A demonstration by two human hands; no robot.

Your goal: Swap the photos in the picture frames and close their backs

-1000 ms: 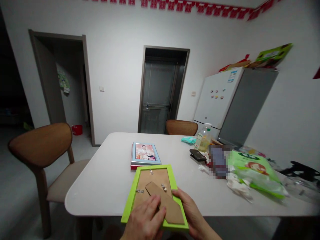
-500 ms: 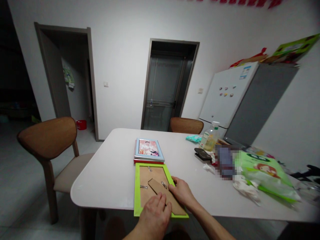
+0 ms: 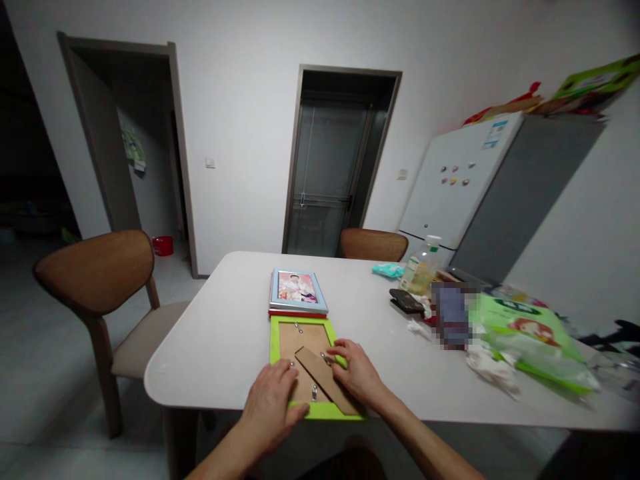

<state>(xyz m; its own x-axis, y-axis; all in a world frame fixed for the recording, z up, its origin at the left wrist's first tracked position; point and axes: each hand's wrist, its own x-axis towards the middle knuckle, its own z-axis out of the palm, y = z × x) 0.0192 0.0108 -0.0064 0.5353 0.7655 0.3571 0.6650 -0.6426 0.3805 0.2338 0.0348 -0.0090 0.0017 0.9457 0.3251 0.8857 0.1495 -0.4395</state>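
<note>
L hand [image 3: 270, 400] moved left on lime-edged, brn-backed pic frame [image 3: 316, 368].

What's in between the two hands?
In the head view, the brown back, stand and a clip of the green frame lie between left hand and right hand.

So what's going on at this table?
A person has both hands at a green picture frame, which lies back side up at the near edge of the white table. The left hand is at its left side, the right hand at its right, beside the slanted brown stand. Just beyond, a pale blue frame showing a photo tops a small stack.
</note>
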